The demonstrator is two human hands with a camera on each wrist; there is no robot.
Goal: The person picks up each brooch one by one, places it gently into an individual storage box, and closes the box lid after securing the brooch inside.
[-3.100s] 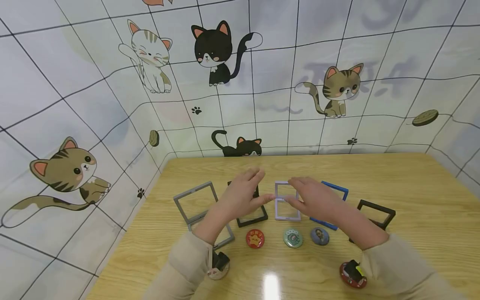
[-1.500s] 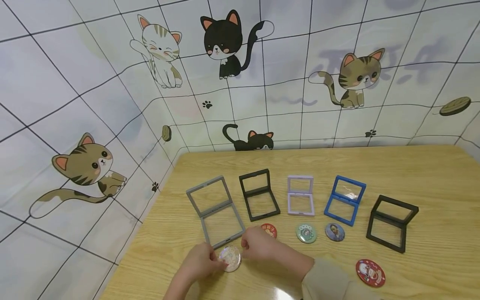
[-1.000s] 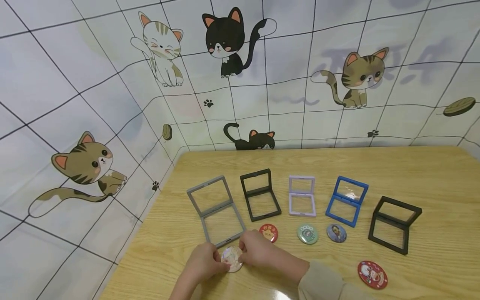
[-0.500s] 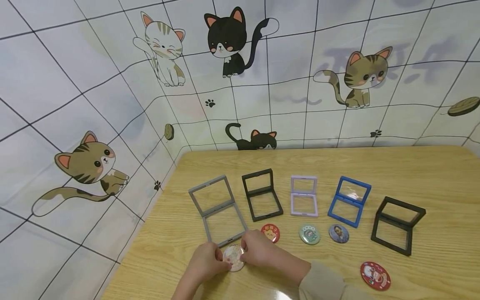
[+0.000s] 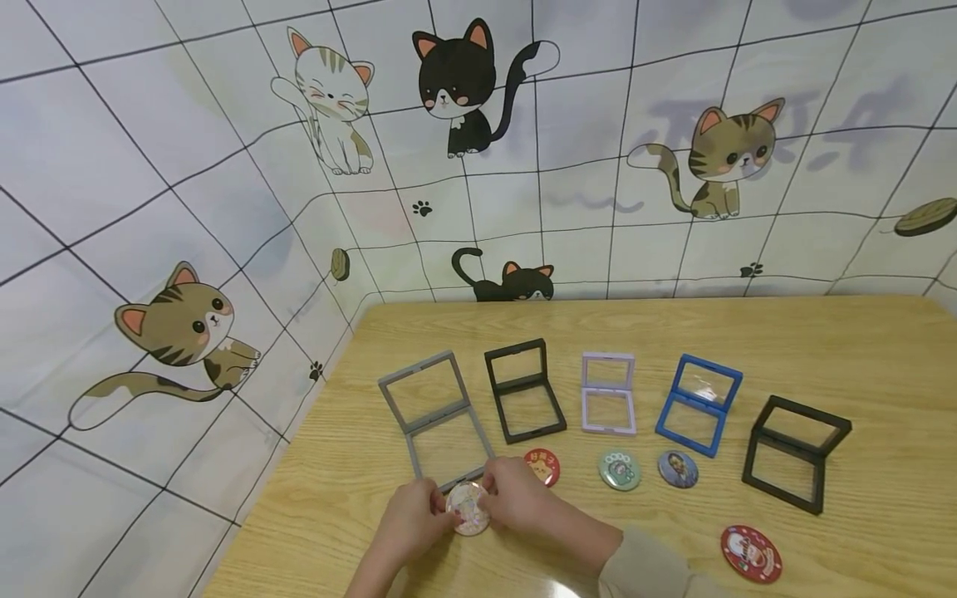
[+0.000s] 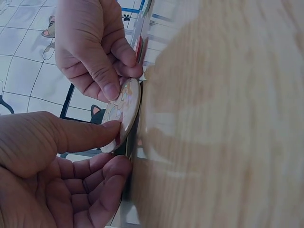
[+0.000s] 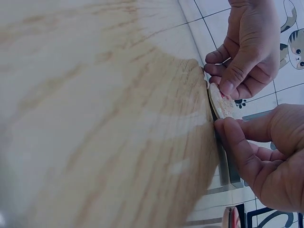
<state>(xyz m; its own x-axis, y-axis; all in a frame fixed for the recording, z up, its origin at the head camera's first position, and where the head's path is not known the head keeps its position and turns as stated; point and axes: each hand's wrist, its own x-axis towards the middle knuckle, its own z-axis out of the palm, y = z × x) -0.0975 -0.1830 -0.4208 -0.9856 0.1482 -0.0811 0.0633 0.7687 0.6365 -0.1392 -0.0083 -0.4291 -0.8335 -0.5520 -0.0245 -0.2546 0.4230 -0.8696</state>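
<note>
Both hands pinch a round cream button badge (image 5: 469,508) with a shiny, pale picture on it. My left hand (image 5: 414,522) has its thumb on the badge's left face, fingers curled at the rim. From the other side my right hand (image 5: 516,496) grips the right edge between thumb and fingers. In the left wrist view the badge (image 6: 124,107) is slightly tilted, close over the wooden table. Just beyond it stands a grey hinged display frame (image 5: 437,416), opened out, its near edge partly covered by the badge and fingers.
Further right stand opened hinged frames: black (image 5: 527,383), lilac (image 5: 608,389), blue (image 5: 699,399) and another black one (image 5: 787,443). Badges lie before them: red (image 5: 549,469), partly behind my right hand, green (image 5: 620,471), blue (image 5: 678,469) and a larger red one (image 5: 751,553). A cat-print wall backs the table (image 5: 867,349).
My hands came down from above the frames to the cream badge and took hold of both its sides. Over the last second the badge has shifted slightly away from me, toward the grey frame.
</note>
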